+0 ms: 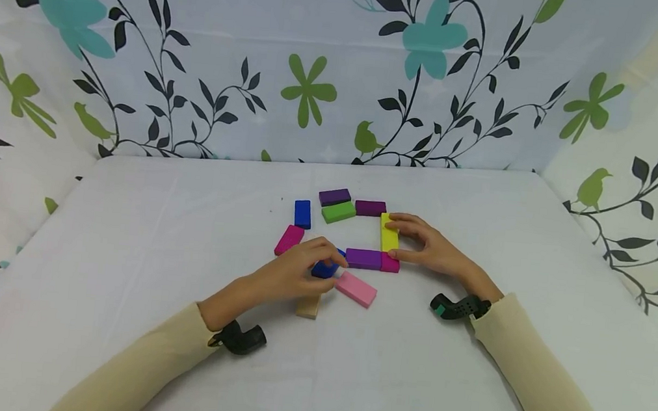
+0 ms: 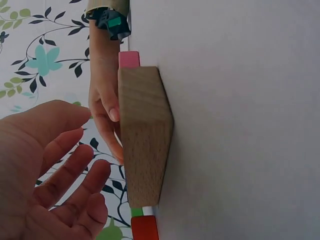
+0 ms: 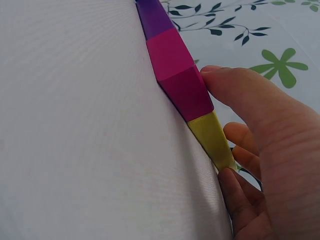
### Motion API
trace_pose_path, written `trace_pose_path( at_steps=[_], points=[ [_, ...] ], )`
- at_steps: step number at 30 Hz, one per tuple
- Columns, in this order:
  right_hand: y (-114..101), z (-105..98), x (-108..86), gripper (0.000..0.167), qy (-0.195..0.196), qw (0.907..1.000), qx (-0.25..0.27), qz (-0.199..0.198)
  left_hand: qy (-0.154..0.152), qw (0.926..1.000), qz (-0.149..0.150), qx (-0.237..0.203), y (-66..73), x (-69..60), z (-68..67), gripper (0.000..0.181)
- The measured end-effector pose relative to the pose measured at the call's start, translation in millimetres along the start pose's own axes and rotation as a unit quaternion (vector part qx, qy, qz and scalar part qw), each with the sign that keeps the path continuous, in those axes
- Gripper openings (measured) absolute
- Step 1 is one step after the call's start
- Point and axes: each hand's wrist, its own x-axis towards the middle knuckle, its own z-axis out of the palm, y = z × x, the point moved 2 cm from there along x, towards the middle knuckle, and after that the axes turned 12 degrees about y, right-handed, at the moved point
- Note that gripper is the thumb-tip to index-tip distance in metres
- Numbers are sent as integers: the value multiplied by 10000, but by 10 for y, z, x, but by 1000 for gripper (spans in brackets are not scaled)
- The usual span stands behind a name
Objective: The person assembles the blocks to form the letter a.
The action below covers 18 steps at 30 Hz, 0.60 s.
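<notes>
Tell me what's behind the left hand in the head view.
Part of a blue block shows beside the left hand, the near end of a tan block below it. The hand covers the rest of both; whatever else it hides cannot be seen.

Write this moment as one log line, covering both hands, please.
left hand: near blue block, contact unclear | right hand: touching yellow block and adjoining magenta block | wooden block: on table, unheld

Room between green block (image 1: 338,212) and nearer purple block (image 1: 363,259); yellow block (image 1: 389,235), right grip (image 1: 433,248) bar right side.
</notes>
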Motion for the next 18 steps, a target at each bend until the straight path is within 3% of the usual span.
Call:
trace_pose_path(
  at_steps=[8, 18],
  points=[
    [5, 10, -10, 56, -10, 10000, 0, 39, -439, 9987, 60, 264, 66, 76, 124, 31],
    [6, 8, -10, 57, -25, 10000, 92, -7, -858, 9916, 134, 956, 105, 156, 177, 35]
  ],
)
